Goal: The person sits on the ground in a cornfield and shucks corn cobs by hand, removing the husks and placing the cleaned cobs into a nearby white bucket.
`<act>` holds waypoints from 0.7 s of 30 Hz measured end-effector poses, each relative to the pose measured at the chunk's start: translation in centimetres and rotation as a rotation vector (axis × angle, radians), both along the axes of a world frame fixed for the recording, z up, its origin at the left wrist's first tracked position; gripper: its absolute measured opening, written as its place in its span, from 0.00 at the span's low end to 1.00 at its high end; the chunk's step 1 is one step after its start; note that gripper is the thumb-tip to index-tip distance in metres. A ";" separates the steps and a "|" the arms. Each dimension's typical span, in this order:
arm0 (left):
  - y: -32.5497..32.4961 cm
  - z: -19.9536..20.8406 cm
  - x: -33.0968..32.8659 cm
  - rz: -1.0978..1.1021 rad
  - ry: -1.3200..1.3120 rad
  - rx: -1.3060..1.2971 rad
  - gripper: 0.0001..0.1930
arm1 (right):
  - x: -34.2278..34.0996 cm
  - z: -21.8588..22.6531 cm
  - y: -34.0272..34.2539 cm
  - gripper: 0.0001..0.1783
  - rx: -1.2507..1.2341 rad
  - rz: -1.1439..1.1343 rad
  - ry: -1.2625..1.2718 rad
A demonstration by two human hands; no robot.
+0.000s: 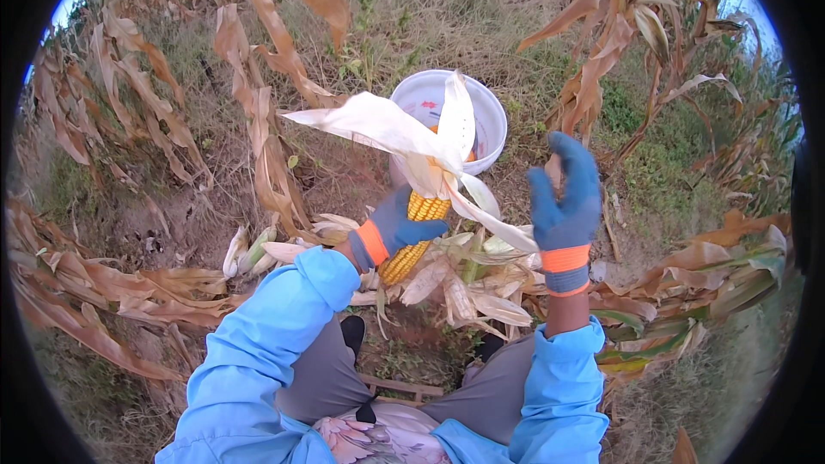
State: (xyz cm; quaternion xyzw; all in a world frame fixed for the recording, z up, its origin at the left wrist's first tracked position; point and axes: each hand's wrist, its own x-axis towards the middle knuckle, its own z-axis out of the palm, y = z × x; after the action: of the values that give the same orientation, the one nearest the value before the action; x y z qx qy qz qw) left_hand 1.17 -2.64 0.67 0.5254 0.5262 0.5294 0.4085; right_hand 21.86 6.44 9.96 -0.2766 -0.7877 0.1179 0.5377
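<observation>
My left hand (pixel 397 228), in a blue-grey glove with an orange cuff, is wrapped round a yellow ear of corn (pixel 428 208). Pale husk leaves (pixel 378 120) are peeled back and spread out from the ear's far end. To the right, my right hand (pixel 567 198), gloved alike, is raised with thumb and fingers apart and nothing in it. Just beyond the ear stands a white bucket (pixel 491 116), with some orange-yellow corn showing inside; the husk hides part of its opening.
Stripped husks (pixel 464 283) lie heaped on the ground before my knees. A few pale ears in husk (pixel 245 251) lie to the left. Dry corn stalks (pixel 258 112) stand left and right, some leaning in low at both sides. Dry grass (pixel 464 17) covers the ground behind the bucket.
</observation>
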 end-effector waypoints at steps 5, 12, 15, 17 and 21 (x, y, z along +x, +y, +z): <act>-0.2 0.5 1.7 -0.093 0.140 -0.165 0.22 | -3.4 -1.1 -1.0 0.30 -0.238 0.397 -0.164; -0.2 0.0 2.6 -0.201 0.464 -0.004 0.24 | -5.9 -2.5 -1.3 0.17 -0.494 0.481 -0.046; -0.4 1.7 3.4 -0.123 0.503 0.322 0.23 | -6.1 -2.2 -1.6 0.12 -0.557 0.366 -0.082; -1.0 5.4 4.7 -0.039 0.611 0.493 0.23 | -6.1 -2.4 -0.6 0.11 -0.732 0.411 0.216; 1.2 -3.3 2.5 -0.370 0.115 0.132 0.34 | -7.5 -2.9 -0.8 0.11 -0.953 0.491 0.546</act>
State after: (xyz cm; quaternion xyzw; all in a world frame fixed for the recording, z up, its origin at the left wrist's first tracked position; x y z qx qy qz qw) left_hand 3.69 -1.42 -2.67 0.6680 0.4074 0.4480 0.4326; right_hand 14.34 5.69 7.07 -0.2569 -0.5225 0.6456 0.4942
